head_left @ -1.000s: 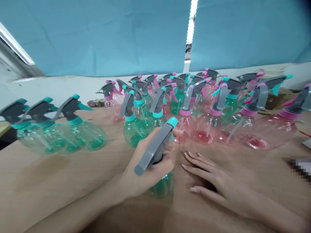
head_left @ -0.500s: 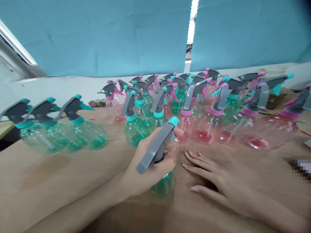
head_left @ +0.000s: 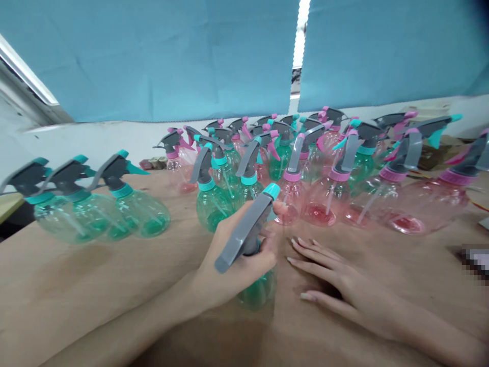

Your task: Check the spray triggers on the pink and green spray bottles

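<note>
My left hand (head_left: 233,255) is wrapped round the neck of a green spray bottle (head_left: 257,290) with a grey head and a turquoise nozzle. The nozzle points away and slightly right, and the fingers cover the collar and most of the trigger. To its right, my right hand (head_left: 336,280) lies palm down on the wooden table (head_left: 126,290), fingers stretched out and holding nothing. Just beyond the hands stand a green spray bottle (head_left: 216,206) with a turquoise collar and a pink spray bottle (head_left: 320,206) with a pink collar.
Several more green spray bottles (head_left: 143,216) stand in a group at the left. Behind and to the right, pink spray bottles (head_left: 410,214) and green ones crowd together. A pixelated object (head_left: 477,262) lies at the right edge. Blue sheeting (head_left: 171,61) hangs behind.
</note>
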Motion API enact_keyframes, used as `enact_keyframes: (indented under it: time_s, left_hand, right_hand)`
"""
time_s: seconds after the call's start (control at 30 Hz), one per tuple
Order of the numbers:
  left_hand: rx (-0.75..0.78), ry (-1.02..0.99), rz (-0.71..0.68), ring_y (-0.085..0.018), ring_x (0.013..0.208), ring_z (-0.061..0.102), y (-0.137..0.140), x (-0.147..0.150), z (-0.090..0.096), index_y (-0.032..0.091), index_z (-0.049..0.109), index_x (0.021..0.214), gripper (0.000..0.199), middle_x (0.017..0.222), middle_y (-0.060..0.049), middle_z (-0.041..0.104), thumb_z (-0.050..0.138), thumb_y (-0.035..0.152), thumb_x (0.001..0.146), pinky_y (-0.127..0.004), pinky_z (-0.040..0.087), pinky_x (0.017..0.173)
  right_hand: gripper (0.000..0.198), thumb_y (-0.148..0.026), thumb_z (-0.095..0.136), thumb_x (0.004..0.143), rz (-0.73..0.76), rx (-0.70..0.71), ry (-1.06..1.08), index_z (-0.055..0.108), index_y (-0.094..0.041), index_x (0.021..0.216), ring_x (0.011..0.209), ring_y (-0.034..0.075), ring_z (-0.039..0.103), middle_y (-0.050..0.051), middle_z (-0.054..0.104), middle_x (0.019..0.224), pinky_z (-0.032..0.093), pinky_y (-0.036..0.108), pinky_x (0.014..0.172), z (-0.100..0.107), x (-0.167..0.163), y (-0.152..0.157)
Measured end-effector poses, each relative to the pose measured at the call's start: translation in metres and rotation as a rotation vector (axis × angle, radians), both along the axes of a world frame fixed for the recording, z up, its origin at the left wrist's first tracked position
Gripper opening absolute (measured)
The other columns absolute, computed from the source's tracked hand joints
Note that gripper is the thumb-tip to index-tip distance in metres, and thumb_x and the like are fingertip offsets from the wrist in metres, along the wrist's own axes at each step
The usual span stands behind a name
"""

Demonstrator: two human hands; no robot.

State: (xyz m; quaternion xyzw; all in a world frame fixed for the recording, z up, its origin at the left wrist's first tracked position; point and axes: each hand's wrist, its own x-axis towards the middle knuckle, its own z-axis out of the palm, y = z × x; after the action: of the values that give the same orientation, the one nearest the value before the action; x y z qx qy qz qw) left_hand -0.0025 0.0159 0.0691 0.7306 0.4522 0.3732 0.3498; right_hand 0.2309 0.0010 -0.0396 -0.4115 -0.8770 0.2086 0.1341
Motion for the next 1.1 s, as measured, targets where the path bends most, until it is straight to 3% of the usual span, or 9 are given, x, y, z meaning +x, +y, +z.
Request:
enact_keyframes:
  time_s: [0.13, 0.37, 0.6, 0.83, 1.1]
  left_hand:
    - [0.019, -0.001, 0.019, -0.010, 0.047, 0.050, 0.0005, -0.0011, -0.0034, 0.023, 0.057, 0.107, 0.037, 0.067, 0.005, 0.057, 0.050, 0.015, 0.072, -0.023, 0.042, 0.046]
    - [0.068, 0.055, 0.033, -0.009, 0.044, 0.045, 0.0025, -0.0011, -0.0039, 0.024, 0.056, 0.108, 0.038, 0.066, 0.006, 0.055, 0.051, 0.014, 0.072, -0.022, 0.037, 0.043]
    - [0.102, 0.115, -0.075, -0.011, 0.054, 0.052, 0.0046, -0.0069, -0.0018, 0.025, 0.056, 0.112, 0.042, 0.081, 0.003, 0.062, 0.055, 0.011, 0.072, -0.023, 0.047, 0.053]
    - [0.091, 0.070, -0.016, -0.011, 0.047, 0.047, 0.0030, -0.0055, -0.0049, 0.024, 0.055, 0.105, 0.038, 0.070, 0.005, 0.058, 0.051, 0.011, 0.069, -0.024, 0.043, 0.047]
    - [0.118, 0.048, -0.005, -0.012, 0.044, 0.043, -0.0005, -0.0069, 0.0043, 0.025, 0.049, 0.084, 0.021, 0.057, 0.008, 0.043, 0.051, 0.013, 0.067, -0.025, 0.037, 0.043]
  right_hand:
    - [0.058, -0.051, 0.048, 0.094, 0.002, -0.006, -0.045, 0.032, -0.036, 0.148, 0.144, 0.028, 0.022, -0.001, 0.024, 0.158, 0.027, 0.054, 0.114, 0.0009, -0.0008, 0.0008]
    - [0.058, -0.049, 0.050, 0.094, 0.001, 0.001, -0.009, 0.033, -0.034, 0.148, 0.144, 0.029, 0.022, 0.001, 0.025, 0.158, 0.026, 0.054, 0.115, 0.0000, 0.0001, -0.0001]
    - [0.058, -0.050, 0.050, 0.094, -0.006, -0.028, -0.006, 0.033, -0.035, 0.147, 0.144, 0.028, 0.023, -0.001, 0.028, 0.157, 0.027, 0.054, 0.115, 0.0033, -0.0011, 0.0005]
    - [0.057, -0.052, 0.049, 0.093, -0.002, -0.036, -0.020, 0.036, -0.035, 0.146, 0.144, 0.028, 0.022, -0.001, 0.025, 0.158, 0.026, 0.054, 0.115, 0.0034, -0.0012, 0.0010]
    - [0.056, -0.052, 0.049, 0.094, -0.004, -0.038, -0.017, 0.037, -0.035, 0.146, 0.144, 0.029, 0.022, -0.001, 0.027, 0.157, 0.026, 0.055, 0.115, 0.0039, -0.0020, 0.0006]
